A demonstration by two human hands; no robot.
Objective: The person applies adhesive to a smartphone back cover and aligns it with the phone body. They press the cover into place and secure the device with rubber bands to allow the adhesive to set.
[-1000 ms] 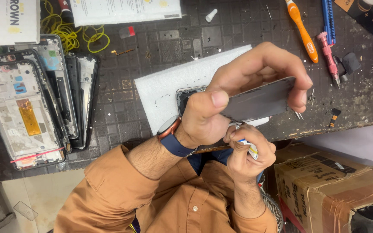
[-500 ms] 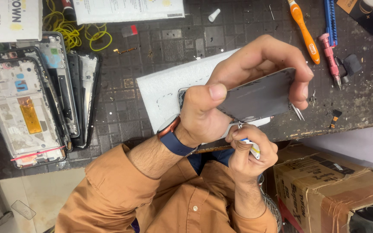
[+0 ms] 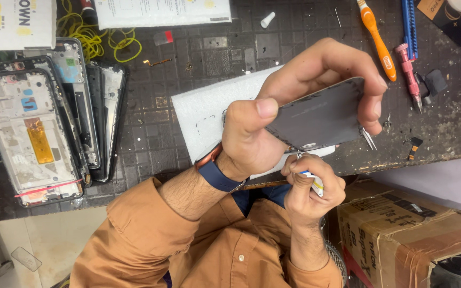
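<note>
2 hands: left hand grips flat dark phone panel, right hand below

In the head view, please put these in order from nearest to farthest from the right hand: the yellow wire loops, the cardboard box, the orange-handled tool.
Measured from the right hand, which grips a small tool under the dark panel held by the left hand:
1. Cardboard box, just to its right, below the bench edge.
2. Orange-handled tool, at the bench's far right.
3. Yellow wire loops, at the far left.

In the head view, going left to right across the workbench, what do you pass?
Stack of opened phone frames → yellow cable → white foam sheet → left hand gripping the dark phone panel → orange-handled tool → pink screwdriver.
</note>
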